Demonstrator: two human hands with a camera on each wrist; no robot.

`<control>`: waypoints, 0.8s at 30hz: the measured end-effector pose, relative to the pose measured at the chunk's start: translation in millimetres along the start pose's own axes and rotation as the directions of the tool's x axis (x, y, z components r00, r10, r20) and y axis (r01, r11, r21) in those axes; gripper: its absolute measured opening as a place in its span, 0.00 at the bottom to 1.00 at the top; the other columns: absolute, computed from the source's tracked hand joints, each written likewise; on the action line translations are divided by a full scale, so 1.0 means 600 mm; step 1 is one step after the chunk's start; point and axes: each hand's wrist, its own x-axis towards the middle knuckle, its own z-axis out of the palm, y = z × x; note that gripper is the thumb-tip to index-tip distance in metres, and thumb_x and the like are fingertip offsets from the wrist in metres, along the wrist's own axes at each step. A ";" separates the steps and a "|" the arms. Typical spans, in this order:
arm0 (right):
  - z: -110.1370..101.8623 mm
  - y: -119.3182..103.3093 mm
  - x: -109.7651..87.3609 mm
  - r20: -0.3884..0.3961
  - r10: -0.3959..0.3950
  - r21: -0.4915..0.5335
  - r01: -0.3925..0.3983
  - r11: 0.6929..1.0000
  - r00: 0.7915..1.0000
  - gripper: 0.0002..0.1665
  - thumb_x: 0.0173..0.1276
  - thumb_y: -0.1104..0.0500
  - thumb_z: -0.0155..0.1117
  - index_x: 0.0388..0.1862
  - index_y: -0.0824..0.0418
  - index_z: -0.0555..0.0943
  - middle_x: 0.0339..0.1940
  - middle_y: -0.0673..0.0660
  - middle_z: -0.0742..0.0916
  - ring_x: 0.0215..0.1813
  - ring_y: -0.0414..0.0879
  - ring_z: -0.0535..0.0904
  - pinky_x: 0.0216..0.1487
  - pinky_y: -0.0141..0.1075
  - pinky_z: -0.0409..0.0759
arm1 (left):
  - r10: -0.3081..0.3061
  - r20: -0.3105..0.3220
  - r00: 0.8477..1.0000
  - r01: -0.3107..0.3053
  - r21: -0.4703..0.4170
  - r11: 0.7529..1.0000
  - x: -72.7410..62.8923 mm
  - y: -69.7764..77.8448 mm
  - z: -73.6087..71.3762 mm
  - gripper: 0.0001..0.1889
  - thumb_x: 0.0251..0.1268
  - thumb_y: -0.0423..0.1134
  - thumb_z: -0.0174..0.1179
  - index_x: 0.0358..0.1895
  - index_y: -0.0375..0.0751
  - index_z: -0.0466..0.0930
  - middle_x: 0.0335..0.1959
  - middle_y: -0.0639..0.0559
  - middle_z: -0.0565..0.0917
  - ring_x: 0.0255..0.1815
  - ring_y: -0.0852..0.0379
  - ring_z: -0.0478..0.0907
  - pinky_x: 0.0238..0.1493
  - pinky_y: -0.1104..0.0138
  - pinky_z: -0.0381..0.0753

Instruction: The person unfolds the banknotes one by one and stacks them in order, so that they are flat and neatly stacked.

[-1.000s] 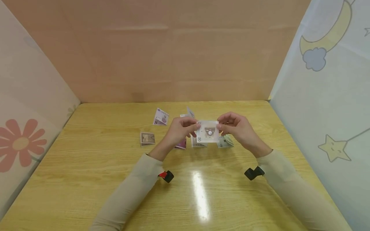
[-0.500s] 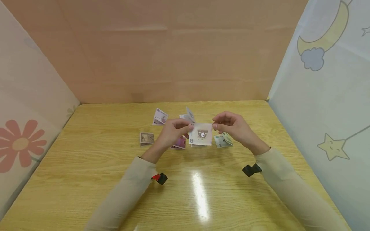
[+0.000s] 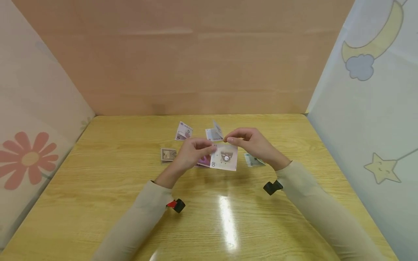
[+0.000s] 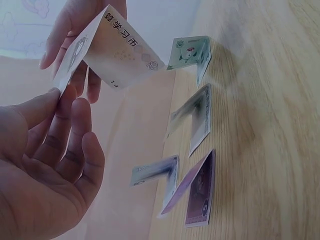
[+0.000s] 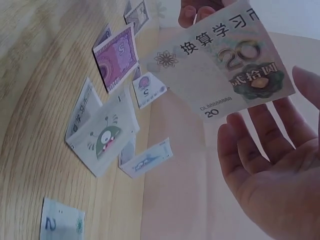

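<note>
Above the table, my left hand (image 3: 192, 154) pinches the left edge of a play banknote (image 3: 224, 157) marked 20, between thumb and fingers. A crease bends this note, as the left wrist view shows. My right hand (image 3: 251, 143) hovers at the note's upper right. In the right wrist view its thumb is apart from the note (image 5: 220, 60) and its loosely bent fingers lie behind the note's edge; whether they touch it I cannot tell. Below stand folded notes: a magenta one (image 3: 204, 160) beside my left fingers and a pale green one (image 3: 254, 160) under my right hand.
Farther back on the wooden table (image 3: 98, 174) are a folded purple note (image 3: 184, 131) and a pale bluish one (image 3: 213, 134). A brown note (image 3: 168, 155) sits at left. The right wrist view shows another with a green cartoon figure (image 5: 107, 140). Covered walls enclose three sides.
Both hands have shifted left, the right one further. The right hand has let go of the note's right edge and moved over its top. The note has come left and slightly nearer, tilting.
</note>
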 end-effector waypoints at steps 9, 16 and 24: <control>0.010 -0.001 0.007 0.059 0.003 -0.008 -0.002 1.000 0.998 0.15 0.77 0.54 0.61 0.51 0.62 0.85 0.49 0.56 0.88 0.52 0.52 0.82 0.56 0.49 0.78 | 0.022 -0.012 1.000 -0.022 0.011 1.000 -0.007 -0.008 -0.010 0.09 0.70 0.35 0.65 0.46 0.32 0.87 0.32 0.45 0.86 0.35 0.34 0.80 0.43 0.39 0.80; -0.006 0.007 -0.001 0.052 0.008 -0.050 -0.006 0.999 0.999 0.15 0.76 0.52 0.62 0.50 0.60 0.86 0.47 0.57 0.88 0.51 0.52 0.83 0.59 0.52 0.77 | 0.039 -0.038 0.999 -0.038 0.021 0.999 -0.012 -0.013 -0.020 0.09 0.69 0.34 0.65 0.46 0.31 0.86 0.30 0.46 0.84 0.31 0.44 0.80 0.34 0.60 0.81; -0.026 0.015 -0.015 0.036 0.040 -0.074 -0.038 0.997 0.999 0.14 0.75 0.52 0.64 0.50 0.61 0.85 0.49 0.57 0.87 0.50 0.53 0.83 0.56 0.50 0.79 | 0.022 -0.070 0.997 -0.020 0.035 0.999 -0.017 -0.018 -0.030 0.09 0.68 0.35 0.66 0.45 0.33 0.87 0.30 0.47 0.85 0.34 0.36 0.80 0.35 0.56 0.81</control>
